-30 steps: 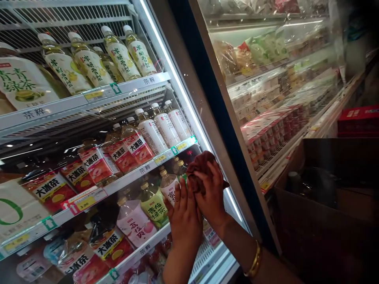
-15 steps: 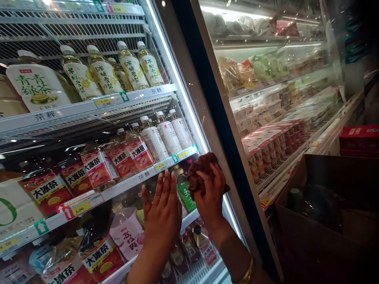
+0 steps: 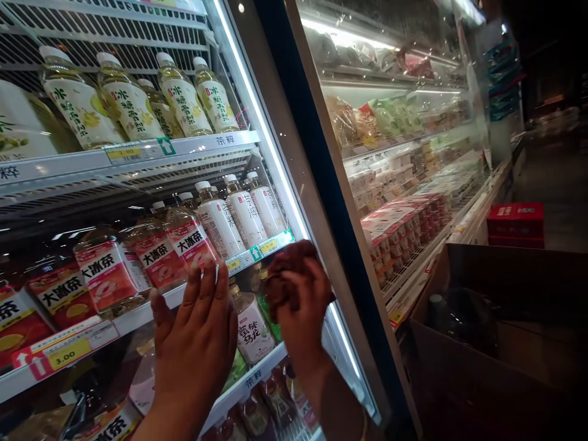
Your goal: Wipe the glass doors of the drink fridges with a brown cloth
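Bright shelves (image 3: 133,321) of drinks fill the cooler on the left, while the cooler (image 3: 395,159) beyond the dark frame (image 3: 303,128) fades off into a dim aisle, with a cardboard box (image 3: 448,380) and a red box (image 3: 517,222) below. And look at the left hand (image 3: 195,352): it's over to the left now, up in front of the middle shelf's front edge and the red-labelled bottles (image 3: 108,275), well apart from the right hand (image 3: 305,306), where a second ago the two were touching! That move uncovers a pale-labelled bottle (image 3: 252,331) between them (gold cap and all). Fingers up, little finger out to the left, the left hand is open and empty, palm towards the glass; whether it presses, I can't tell. Over on the right, fingers curl round the brown cloth (image 3: 296,275), gripping it in a bunch, just below the middle shelf's right corner and beside the light strip (image 3: 275,165). That forearm slants up from the bottom edge, wrist raised.
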